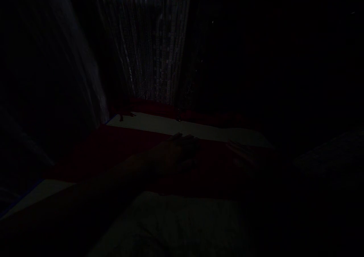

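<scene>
The picture is very dark. A dark red cloth (113, 147) lies spread across a pale flat surface (159, 124). My left hand (178, 152) rests on this cloth near the middle, palm down, with its fingers stretched toward the right. To the right, my right hand (243, 152) also lies on the cloth, fingers extended. Deep shadow hides much of that hand and its arm. Neither hand shows anything gripped in it.
More dark red cloth (159, 107) lies along the far edge of the pale surface, with ragged bits at its left end. A thin blue edge (25, 196) runs down the left side. Behind hangs a striped, curtain-like sheet (153, 44). Darkness covers the right side.
</scene>
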`<state>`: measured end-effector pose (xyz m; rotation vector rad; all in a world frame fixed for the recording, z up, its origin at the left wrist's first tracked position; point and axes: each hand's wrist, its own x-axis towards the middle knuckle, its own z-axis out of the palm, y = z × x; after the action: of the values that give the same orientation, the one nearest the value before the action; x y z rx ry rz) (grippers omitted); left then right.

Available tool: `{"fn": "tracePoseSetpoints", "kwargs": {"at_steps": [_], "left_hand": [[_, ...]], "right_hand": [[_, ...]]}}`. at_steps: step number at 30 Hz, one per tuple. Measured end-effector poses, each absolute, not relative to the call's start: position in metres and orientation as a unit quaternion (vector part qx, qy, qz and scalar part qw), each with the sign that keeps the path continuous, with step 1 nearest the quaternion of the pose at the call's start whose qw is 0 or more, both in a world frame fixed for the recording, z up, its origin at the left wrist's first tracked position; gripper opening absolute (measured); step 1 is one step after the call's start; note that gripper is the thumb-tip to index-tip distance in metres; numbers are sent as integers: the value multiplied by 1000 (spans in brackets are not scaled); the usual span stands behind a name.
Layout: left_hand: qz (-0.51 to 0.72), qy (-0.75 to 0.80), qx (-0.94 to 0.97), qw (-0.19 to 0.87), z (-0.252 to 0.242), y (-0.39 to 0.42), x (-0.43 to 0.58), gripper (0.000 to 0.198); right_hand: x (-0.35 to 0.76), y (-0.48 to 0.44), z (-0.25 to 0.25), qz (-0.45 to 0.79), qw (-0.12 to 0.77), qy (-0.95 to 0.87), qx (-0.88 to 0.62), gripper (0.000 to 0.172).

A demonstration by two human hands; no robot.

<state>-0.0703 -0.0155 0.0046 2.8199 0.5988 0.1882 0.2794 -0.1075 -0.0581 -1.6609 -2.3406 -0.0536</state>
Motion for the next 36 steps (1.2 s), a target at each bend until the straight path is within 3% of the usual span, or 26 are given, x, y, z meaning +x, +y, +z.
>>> {"fn": "tracePoseSetpoints", "kwargs": {"at_steps": [18, 32, 36], "left_hand": [[60, 204, 970, 121, 8, -19, -72, 64], [66, 196, 969, 133, 5, -16, -73, 66], [85, 178, 973, 122, -1, -12, -73, 69]], "right_hand": [[279, -106, -63, -46, 163, -788, -592, 62], [277, -106, -41, -49, 140, -791, -594, 46], [279, -107, -49, -50, 132, -787, -601, 50]]}}
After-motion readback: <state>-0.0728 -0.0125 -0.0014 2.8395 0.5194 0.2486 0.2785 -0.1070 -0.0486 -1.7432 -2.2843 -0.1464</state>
